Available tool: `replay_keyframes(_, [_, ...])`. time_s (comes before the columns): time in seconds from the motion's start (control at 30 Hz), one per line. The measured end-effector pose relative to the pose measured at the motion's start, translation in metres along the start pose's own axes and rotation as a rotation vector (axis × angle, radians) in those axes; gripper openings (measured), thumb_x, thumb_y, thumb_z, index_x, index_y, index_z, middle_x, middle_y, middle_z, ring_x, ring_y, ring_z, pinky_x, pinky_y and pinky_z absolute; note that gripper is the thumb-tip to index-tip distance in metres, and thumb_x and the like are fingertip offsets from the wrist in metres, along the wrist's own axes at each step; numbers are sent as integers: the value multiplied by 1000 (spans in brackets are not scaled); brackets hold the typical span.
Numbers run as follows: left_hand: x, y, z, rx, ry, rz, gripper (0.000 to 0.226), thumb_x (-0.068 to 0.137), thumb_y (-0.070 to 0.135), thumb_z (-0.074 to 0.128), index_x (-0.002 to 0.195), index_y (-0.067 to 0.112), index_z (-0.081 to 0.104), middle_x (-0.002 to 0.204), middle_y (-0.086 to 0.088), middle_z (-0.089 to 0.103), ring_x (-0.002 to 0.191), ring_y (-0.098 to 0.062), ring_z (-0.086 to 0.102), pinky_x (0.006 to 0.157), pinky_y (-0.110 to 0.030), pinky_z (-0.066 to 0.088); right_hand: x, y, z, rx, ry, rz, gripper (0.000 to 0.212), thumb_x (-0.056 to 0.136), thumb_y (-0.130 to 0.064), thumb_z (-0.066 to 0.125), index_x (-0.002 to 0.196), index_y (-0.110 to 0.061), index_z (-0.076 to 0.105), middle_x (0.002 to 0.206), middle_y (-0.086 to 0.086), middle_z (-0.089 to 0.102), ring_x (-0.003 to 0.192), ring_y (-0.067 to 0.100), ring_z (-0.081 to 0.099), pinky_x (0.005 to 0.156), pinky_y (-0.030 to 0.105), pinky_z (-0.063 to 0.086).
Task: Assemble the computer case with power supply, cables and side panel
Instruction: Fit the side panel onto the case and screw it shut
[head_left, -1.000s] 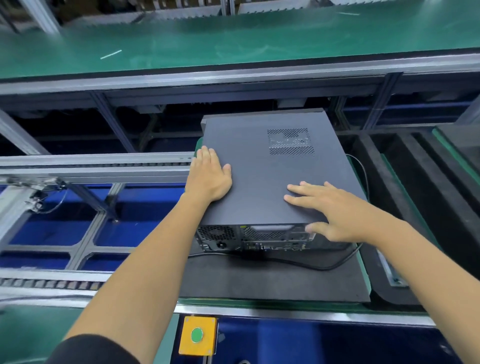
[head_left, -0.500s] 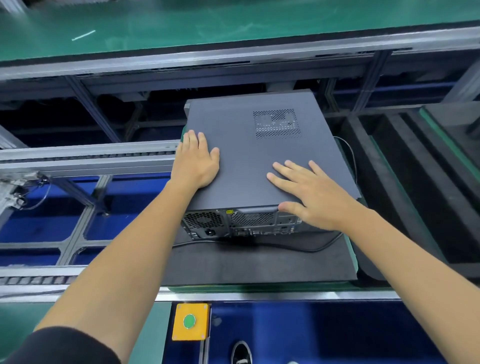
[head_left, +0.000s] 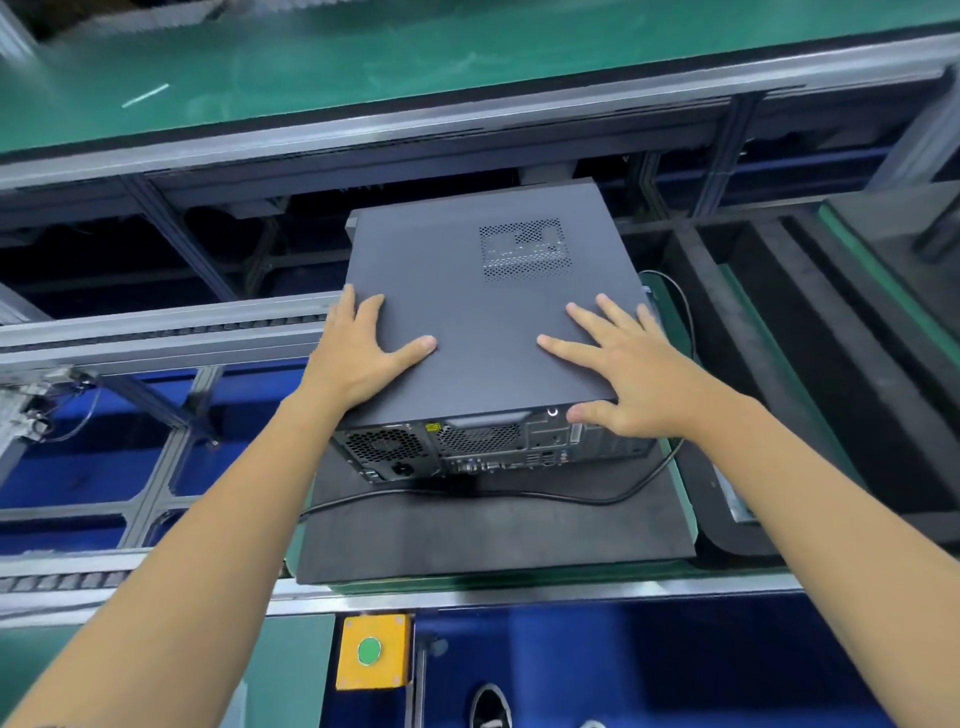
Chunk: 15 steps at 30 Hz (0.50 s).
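A dark grey computer case (head_left: 395, 452) lies flat on a black foam mat (head_left: 493, 535), its rear ports facing me. The side panel (head_left: 483, 322), with a perforated vent patch at its far right, covers the top. My left hand (head_left: 358, 353) lies flat on the panel's near left edge, fingers straight and thumb spread. My right hand (head_left: 628, 374) presses on the near right corner with spread fingers, its thumb hooked over the rear edge. A black cable (head_left: 597, 499) runs along the mat behind the case and loops up its right side.
The mat sits on a green pallet between aluminium conveyor rails (head_left: 156, 338). Black foam trays (head_left: 810, 374) lie to the right. A yellow box with a green button (head_left: 371, 649) is mounted below the near rail. A green belt (head_left: 415, 52) runs across the far side.
Both hands slid along the panel: the right hand moved out to the near right corner, and the left hand spread its thumb wider. The camera view shifted slightly.
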<state>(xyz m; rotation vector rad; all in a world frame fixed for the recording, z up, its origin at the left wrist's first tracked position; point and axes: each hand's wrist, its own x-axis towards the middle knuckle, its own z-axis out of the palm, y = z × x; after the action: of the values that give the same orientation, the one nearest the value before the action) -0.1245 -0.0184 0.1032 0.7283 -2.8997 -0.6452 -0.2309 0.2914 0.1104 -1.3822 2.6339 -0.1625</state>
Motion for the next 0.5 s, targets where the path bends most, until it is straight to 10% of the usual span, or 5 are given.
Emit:
replay_keyframes(0.2, [-8,3,-4,-160,54,-126,116,55,86,63,144,20,28,147,0,35,127,-24,46,94,-40,40,-27,15,11,452,70,356,135,55,-88,66,157,-36,-4,167,-7,-5,153,18,7,120,48,21])
replay_keyframes(0.4, [-47,-27,-10,-497,-124,-64,127,46,64,82,150,32,15,132,22,44,116,0,51,88,-15,38,-34,22,12,683,194,244,106,69,-44,85,151,-44,17,111,-64,35,101,-39,37,86,2,32])
replay_keyframes(0.5, [-62,-41,-11,-518,-223,-32,134,43,52,87,151,37,9,142,16,38,126,-10,45,101,-30,39,-36,23,16,742,239,298,99,70,-32,89,144,-42,24,98,-63,40,89,-41,39,69,-8,33])
